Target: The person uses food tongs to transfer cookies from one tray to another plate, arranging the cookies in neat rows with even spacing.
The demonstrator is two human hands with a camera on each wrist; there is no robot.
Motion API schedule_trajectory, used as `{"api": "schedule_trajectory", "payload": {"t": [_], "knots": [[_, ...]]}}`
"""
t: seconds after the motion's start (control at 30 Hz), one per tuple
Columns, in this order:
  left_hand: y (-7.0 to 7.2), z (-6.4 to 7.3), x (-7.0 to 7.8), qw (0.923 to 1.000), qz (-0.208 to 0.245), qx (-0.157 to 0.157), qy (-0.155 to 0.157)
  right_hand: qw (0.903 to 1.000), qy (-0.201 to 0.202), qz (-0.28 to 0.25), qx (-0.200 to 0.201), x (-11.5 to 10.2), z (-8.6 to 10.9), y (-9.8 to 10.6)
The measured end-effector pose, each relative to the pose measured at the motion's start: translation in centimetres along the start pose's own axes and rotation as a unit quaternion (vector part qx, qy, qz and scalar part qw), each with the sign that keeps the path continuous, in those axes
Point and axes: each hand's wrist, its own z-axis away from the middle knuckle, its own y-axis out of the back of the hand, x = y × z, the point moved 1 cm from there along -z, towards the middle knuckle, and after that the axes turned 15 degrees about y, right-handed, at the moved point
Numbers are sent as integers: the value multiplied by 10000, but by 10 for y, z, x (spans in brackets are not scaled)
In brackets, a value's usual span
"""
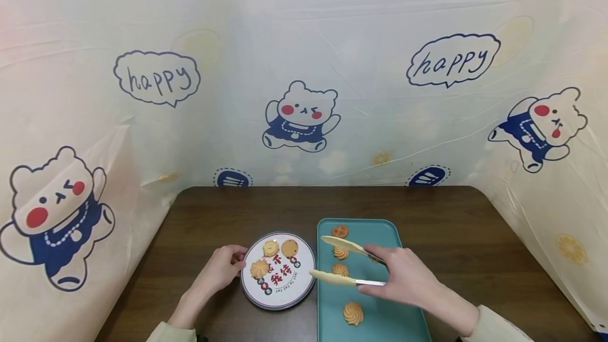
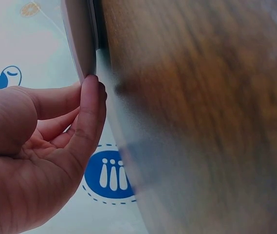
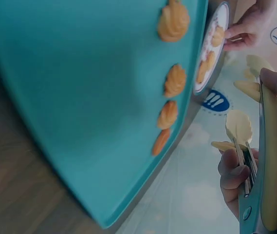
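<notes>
My left hand [image 1: 222,268] pinches the left rim of a round white plate [image 1: 296,297] between thumb and fingers. On the plate lie a flower-shaped cookie [image 1: 259,268], a pale yellow cookie [image 1: 271,248] and a round cookie [image 1: 290,248]. My right hand [image 1: 408,278] grips a pair of tongs [image 1: 332,277] with cream tips and metal arms. The tips are spread apart over the left side of a teal tray [image 1: 380,321]. In a row along that side sit a pretzel-shaped cookie [image 1: 340,231] and swirl cookies [image 1: 353,313], two of them partly overlapped by the tongs in the head view.
Plate and tray stand side by side on a dark wooden table [image 1: 228,210], the plate to the left. A pale cloth [image 1: 370,120] printed with bears hangs behind and at both sides of the table.
</notes>
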Motion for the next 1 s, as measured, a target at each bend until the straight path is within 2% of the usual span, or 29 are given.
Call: {"api": "schedule_trajectory", "payload": {"t": [0.47, 0.67, 0.9, 1.0], "knots": [[0, -1, -1, 10000, -36, 19, -41, 9958, -676, -386, -482, 6, 56, 4], [0, -1, 1, 10000, -41, 8, -19, 9939, -648, -621, -636, 6, 77, -2], [1, 1, 2, 10000, -12, -27, 62, 9786, -1046, -1284, -1220, 8, 91, -5], [1, 2, 3, 9999, -6, -43, 93, 9765, -965, -1415, -1305, 10, 96, -10]]}}
